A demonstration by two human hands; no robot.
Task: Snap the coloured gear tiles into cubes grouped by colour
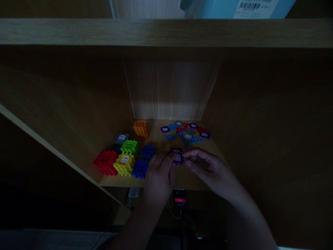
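Observation:
My left hand and my right hand meet over the front of a wooden shelf board. Together they pinch a small purple toothed plastic piece between their fingertips. Left of my hands stand built cubes: red, yellow, green, grey, two blue ones and an orange one further back. A heap of loose flat pieces, blue, purple, red and grey, lies behind my hands.
The scene is dim. Wooden side walls close in the shelf left and right, and a wooden shelf edge runs across above. A light blue box with a barcode label stands on top. A small dark device with a red mark hangs below the board.

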